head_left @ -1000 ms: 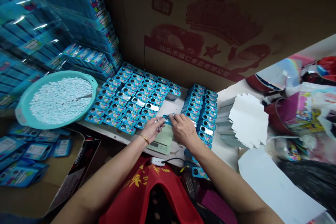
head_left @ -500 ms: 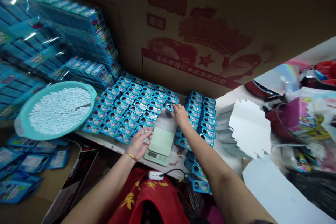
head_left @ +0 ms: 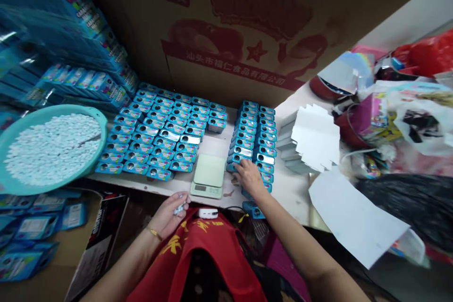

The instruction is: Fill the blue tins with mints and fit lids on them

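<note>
My left hand (head_left: 170, 212) is curled around several small pale-blue candies (head_left: 180, 208), held low in front of the table edge. My right hand (head_left: 249, 178) has its fingers closed on a small blue box (head_left: 231, 167) at the near end of the right-hand rows. Between the two hands lies a pale green digital scale (head_left: 208, 176) with a bare top. Left of the scale stand several rows of blue boxes (head_left: 155, 133), each with a dark round hole on top. One box (head_left: 216, 125) now ends the short row behind the scale.
A turquoise basin (head_left: 102, 127) full of pale candies stands at the left, before stacked blue packs (head_left: 85, 23). Behind the table rises a big cardboard carton (head_left: 226, 47). White folded cards (head_left: 314, 134) and bagged goods lie to the right. Flat blue packets (head_left: 37, 226) lie lower left.
My right hand has left the box behind the scale and come nearer, to the right-hand rows. The left hand has drawn back from the scale with its candies. The view has shifted right.
</note>
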Motion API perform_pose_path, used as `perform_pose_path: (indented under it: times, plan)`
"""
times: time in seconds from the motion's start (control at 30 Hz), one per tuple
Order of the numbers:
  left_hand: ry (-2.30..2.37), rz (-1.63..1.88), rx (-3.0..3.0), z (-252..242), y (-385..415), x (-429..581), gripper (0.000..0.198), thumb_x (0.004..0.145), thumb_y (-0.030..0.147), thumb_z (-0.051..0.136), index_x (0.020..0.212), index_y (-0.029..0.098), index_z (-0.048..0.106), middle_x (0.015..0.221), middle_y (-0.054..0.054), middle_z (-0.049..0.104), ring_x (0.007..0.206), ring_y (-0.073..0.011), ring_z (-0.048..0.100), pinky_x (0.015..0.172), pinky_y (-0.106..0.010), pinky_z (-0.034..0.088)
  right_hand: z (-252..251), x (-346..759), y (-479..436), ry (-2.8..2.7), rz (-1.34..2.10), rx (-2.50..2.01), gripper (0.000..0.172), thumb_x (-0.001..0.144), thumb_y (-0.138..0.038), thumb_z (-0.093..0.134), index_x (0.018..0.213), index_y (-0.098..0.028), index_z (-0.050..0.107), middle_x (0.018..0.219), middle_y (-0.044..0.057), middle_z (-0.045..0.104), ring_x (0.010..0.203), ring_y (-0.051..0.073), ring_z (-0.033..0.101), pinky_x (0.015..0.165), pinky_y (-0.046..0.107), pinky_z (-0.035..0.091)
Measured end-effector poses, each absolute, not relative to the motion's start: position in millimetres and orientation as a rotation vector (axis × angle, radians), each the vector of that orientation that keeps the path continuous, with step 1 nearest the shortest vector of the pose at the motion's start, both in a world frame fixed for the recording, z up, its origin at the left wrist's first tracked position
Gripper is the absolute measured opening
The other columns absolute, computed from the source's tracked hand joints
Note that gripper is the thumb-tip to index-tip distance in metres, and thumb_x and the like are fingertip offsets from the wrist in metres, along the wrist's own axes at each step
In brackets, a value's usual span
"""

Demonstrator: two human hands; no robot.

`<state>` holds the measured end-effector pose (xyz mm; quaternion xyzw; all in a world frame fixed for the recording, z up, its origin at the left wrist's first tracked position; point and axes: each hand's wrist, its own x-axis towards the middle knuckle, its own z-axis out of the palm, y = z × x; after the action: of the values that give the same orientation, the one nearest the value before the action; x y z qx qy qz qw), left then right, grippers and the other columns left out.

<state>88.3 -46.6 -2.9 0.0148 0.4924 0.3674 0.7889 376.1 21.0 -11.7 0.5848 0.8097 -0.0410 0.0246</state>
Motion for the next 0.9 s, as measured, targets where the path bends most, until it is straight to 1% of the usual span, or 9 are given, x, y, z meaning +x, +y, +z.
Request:
perform_pose_path:
  times: [0.13, 0.2, 0.33, 0.4, 0.53, 0.63, 0.7, 0.8, 0.9]
  plan:
    - [1.044, 0.804, 0.026, -2, -50, 86, 0.01, 0.072, 0.008, 0.058, 0.082, 0.01, 0.058, 0.072, -0.004, 0.054, 0.055, -0.0039, 0.047, 0.039, -0.011, 0.031, -28, 364, 15, 2.437, -0.007, 1.842, 0.02, 0.084, -0.031, 0.043, 0.083, -0.02, 0.06, 0.09, 0.008, 0.051, 0.083, 0.02, 0.04, 0.066, 0.03, 0.026]
    - [1.048, 0.822, 0.003, -4, -54, 80, 0.01, 0.072, 0.006, 0.056, 0.082, 0.009, 0.058, 0.072, -0.004, 0.054, 0.054, -0.0036, 0.047, 0.039, -0.01, 0.032, -32, 364, 12, 2.419, 0.013, 1.84, 0.018, 0.084, -0.029, 0.044, 0.085, -0.02, 0.06, 0.092, 0.008, 0.05, 0.084, 0.02, 0.039, 0.066, 0.03, 0.025]
    - [1.03, 0.849, -0.062, -8, -65, 66, 0.01, 0.075, 0.006, 0.052, 0.082, 0.009, 0.058, 0.072, -0.005, 0.056, 0.054, -0.0045, 0.05, 0.039, -0.011, 0.036, -21, 368, 3, 2.392, 0.027, 1.797, 0.018, 0.083, -0.027, 0.044, 0.077, -0.02, 0.06, 0.09, 0.007, 0.05, 0.081, 0.019, 0.038, 0.065, 0.03, 0.023]
    - [1.028, 0.862, -0.124, -9, -70, 62, 0.01, 0.077, 0.008, 0.049, 0.082, 0.009, 0.058, 0.073, -0.006, 0.057, 0.056, -0.0064, 0.053, 0.043, -0.014, 0.041, -7, 366, -2, 2.422, 0.056, 1.779, 0.021, 0.083, -0.027, 0.043, 0.073, -0.019, 0.059, 0.089, 0.007, 0.05, 0.08, 0.019, 0.038, 0.065, 0.031, 0.023]
    - [1.063, 0.861, -0.292, -6, -73, 61, 0.012, 0.08, 0.012, 0.046, 0.079, 0.008, 0.058, 0.075, -0.01, 0.061, 0.064, -0.0119, 0.06, 0.055, -0.021, 0.051, 21, 342, -7, 2.59, 0.046, 1.627, 0.02, 0.083, -0.023, 0.04, 0.076, -0.019, 0.058, 0.089, 0.007, 0.05, 0.081, 0.02, 0.037, 0.067, 0.033, 0.023]
    - [1.033, 0.865, -0.331, -4, -73, 66, 0.013, 0.081, 0.011, 0.045, 0.079, 0.008, 0.058, 0.079, -0.012, 0.063, 0.074, -0.0159, 0.062, 0.065, -0.026, 0.053, 27, 311, -3, 2.672, -0.022, 1.447, 0.017, 0.08, -0.014, 0.042, 0.074, -0.018, 0.057, 0.086, 0.007, 0.051, 0.079, 0.019, 0.038, 0.067, 0.033, 0.024]
    - [1.003, 0.858, -0.331, -2, -73, 68, 0.014, 0.081, 0.011, 0.045, 0.079, 0.007, 0.058, 0.08, -0.013, 0.064, 0.077, -0.0169, 0.063, 0.067, -0.027, 0.053, 25, 293, 0, 2.693, -0.059, 1.362, 0.016, 0.079, -0.012, 0.043, 0.074, -0.017, 0.057, 0.085, 0.007, 0.051, 0.078, 0.019, 0.038, 0.066, 0.033, 0.024]
    - [1.0, 0.861, -0.34, -1, -75, 70, 0.014, 0.081, 0.011, 0.045, 0.08, 0.007, 0.059, 0.08, -0.012, 0.064, 0.077, -0.0174, 0.063, 0.068, -0.027, 0.053, 21, 280, -1, 2.689, -0.086, 1.385, 0.018, 0.081, -0.013, 0.041, 0.08, -0.017, 0.058, 0.085, 0.007, 0.052, 0.078, 0.019, 0.039, 0.066, 0.033, 0.025]
    - [1.01, 0.886, -0.364, -2, -77, 67, 0.012, 0.079, 0.01, 0.047, 0.08, 0.007, 0.059, 0.08, -0.013, 0.064, 0.077, -0.0179, 0.063, 0.068, -0.028, 0.054, 20, 290, -9, 2.672, -0.114, 1.609, 0.022, 0.085, -0.024, 0.04, 0.098, -0.019, 0.057, 0.089, 0.008, 0.053, 0.08, 0.019, 0.041, 0.067, 0.032, 0.027]
